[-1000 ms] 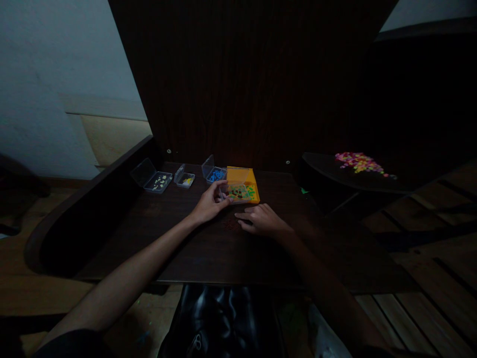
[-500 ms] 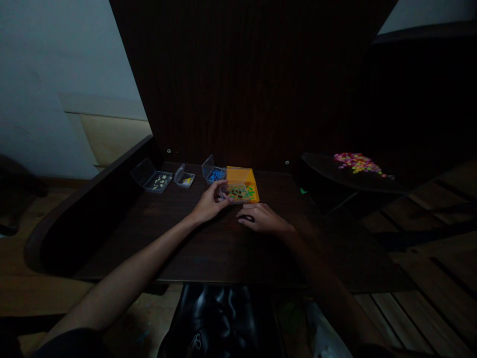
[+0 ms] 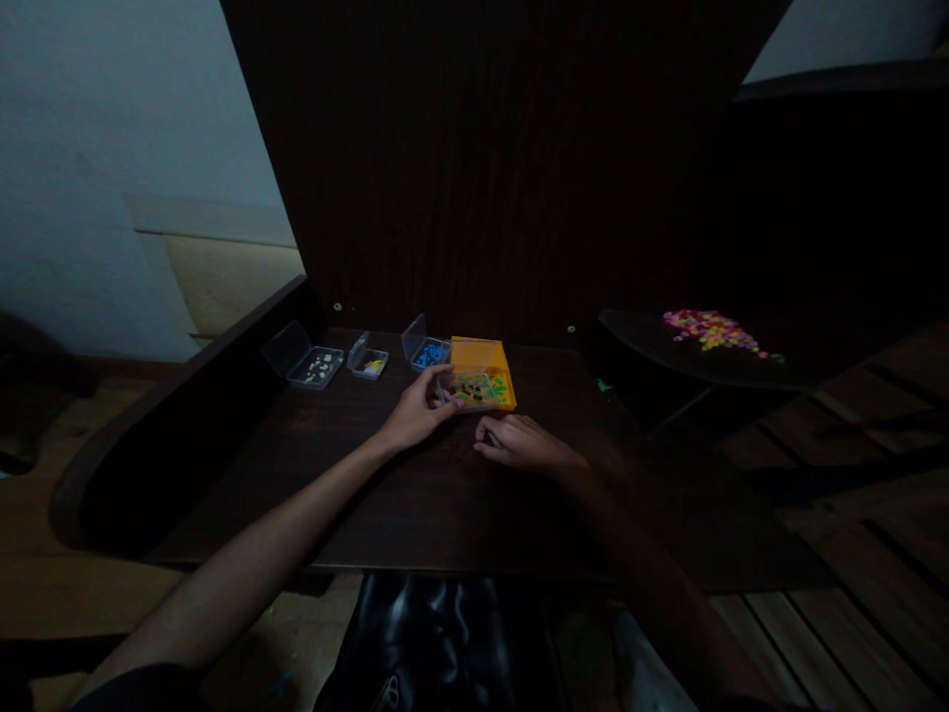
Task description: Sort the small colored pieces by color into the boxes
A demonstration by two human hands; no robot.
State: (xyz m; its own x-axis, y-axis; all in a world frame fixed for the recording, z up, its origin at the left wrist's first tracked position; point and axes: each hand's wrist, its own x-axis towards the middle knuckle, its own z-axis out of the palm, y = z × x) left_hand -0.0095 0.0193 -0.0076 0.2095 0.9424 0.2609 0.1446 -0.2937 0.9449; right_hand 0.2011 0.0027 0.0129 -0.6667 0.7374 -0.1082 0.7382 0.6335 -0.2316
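Note:
My left hand [image 3: 420,408] grips a small clear plastic box [image 3: 485,398] by its left side, thumb in front and fingers behind. Dark little pieces lie in it. The box is in front of an orange box [image 3: 507,376], where small green pieces show at the right. Close by, my right hand [image 3: 523,441] hovers or rests low over the dark wood, its fingers curled together; whether anything is pinched in them I cannot make out. Between the hands, faint reddish bits [image 3: 461,452] lie on the tabletop.
Along the back left stand open clear boxes: one with pale pieces [image 3: 320,369], one with yellow pieces [image 3: 373,365], one with blue pieces [image 3: 431,353]. A pile of pink and yellow pieces [image 3: 712,328] lies on a side shelf [image 3: 638,331]. A tall dark panel [image 3: 474,178] rises behind.
My right hand has drawn slightly back from the boxes, its fingers curling in more. My left hand keeps its hold on the clear box. The view has shifted slightly.

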